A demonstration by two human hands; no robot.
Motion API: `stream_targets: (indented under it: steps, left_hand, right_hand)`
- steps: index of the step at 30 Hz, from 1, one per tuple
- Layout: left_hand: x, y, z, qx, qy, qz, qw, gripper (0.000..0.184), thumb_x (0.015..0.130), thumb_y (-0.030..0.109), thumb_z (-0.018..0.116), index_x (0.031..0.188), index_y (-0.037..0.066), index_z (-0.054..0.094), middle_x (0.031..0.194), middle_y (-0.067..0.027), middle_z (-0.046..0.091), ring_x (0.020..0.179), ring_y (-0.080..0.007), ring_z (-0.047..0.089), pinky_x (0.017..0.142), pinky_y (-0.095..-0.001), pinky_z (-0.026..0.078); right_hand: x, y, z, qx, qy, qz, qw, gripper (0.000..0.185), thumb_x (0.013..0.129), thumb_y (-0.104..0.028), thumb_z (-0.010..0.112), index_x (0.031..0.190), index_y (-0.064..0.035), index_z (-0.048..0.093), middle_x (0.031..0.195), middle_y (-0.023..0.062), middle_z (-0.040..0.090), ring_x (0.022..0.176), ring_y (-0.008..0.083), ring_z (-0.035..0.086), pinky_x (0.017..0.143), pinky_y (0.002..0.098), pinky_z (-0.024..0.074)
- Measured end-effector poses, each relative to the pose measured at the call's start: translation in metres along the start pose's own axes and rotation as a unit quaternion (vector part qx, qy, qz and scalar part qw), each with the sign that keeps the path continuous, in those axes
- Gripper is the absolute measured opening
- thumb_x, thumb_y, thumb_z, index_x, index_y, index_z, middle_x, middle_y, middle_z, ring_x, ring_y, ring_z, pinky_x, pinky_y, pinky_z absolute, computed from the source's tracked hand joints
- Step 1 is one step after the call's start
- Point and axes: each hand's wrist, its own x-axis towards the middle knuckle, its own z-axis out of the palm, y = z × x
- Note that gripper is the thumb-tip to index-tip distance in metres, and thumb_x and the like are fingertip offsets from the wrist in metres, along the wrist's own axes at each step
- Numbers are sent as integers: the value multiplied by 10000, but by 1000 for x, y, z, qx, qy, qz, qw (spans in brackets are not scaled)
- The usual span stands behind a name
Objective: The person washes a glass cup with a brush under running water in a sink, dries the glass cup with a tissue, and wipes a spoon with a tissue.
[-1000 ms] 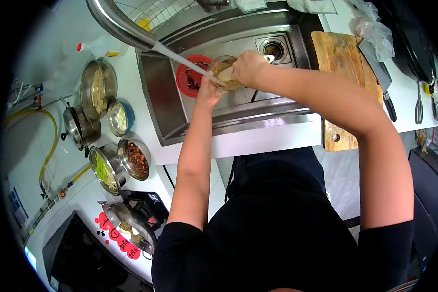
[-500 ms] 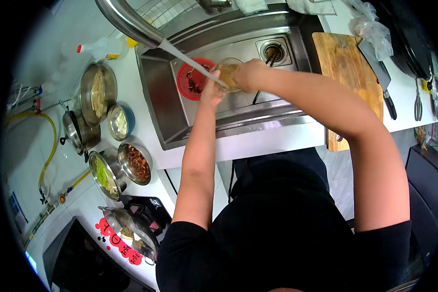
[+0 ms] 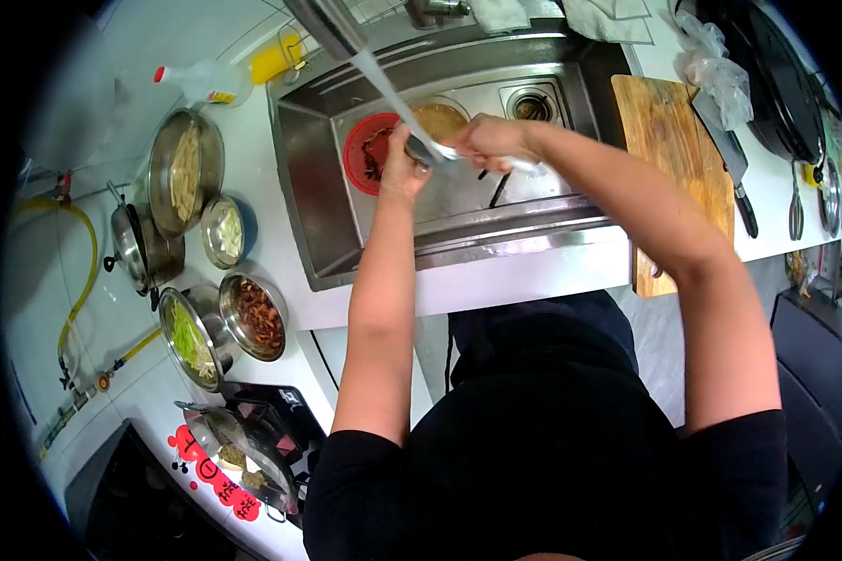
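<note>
Over the sink [image 3: 313,201], my left hand [image 3: 404,170] is closed on a small dark rounded thing at its fingertips, too blurred to name. My right hand [image 3: 498,140] is closed just to the right, on something pale and blurred by water. Water runs from the faucet [image 3: 332,26] down between my hands. Just beyond them stands a clear bowl [image 3: 440,119] of brownish liquid, with neither hand visibly holding it. A red basket [image 3: 357,159] with dark pieces lies left of the bowl. Dark chopsticks [image 3: 500,191] lie in the sink below my right hand.
A wooden board [image 3: 660,122] and a cleaver [image 3: 720,136] lie right of the sink. Food-filled metal bowls [image 3: 276,348], a white-clear bottle [image 3: 196,81] and a pot [image 3: 281,467] stand at the left. A black pan [image 3: 767,84] is at the upper right.
The bowl has left my hands and stands behind them. My hands now meet under the running water around a smaller thing. The faucet appears farther right as the view shifts.
</note>
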Motion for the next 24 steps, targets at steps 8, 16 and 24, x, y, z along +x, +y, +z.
stream_targets:
  steps: [8, 16, 24]
  left_hand:
    - [-4, 8, 4, -57, -105, -144, 982, 531, 836, 453, 574, 1264, 157, 469, 1232, -117, 526, 1096, -318, 532, 895, -578, 437]
    - [1, -8, 15, 131, -12, 7, 991, 512, 772, 303, 645, 1215, 133, 452, 1019, -92, 583, 950, -259, 581, 795, -427, 507]
    - [0, -11, -6, -60, -68, -16, 996, 462, 789, 271, 652, 1186, 128, 463, 977, -40, 556, 877, -186, 576, 747, -340, 515]
  right_hand:
    - [-2, 1, 3, -857, 180, -143, 460, 277, 877, -206, 473, 1084, -103, 626, 894, 70, 639, 761, 197, 622, 535, 302, 479]
    - [-12, -11, 27, -711, 88, -22, 698, 233, 867, -196, 503, 1003, -84, 655, 852, 93, 654, 682, 257, 643, 522, 323, 502]
    - [-8, 16, 19, 315, -15, 44, 948, 208, 938, -228, 450, 1042, -126, 599, 619, 4, 428, 391, 44, 314, 317, 205, 287]
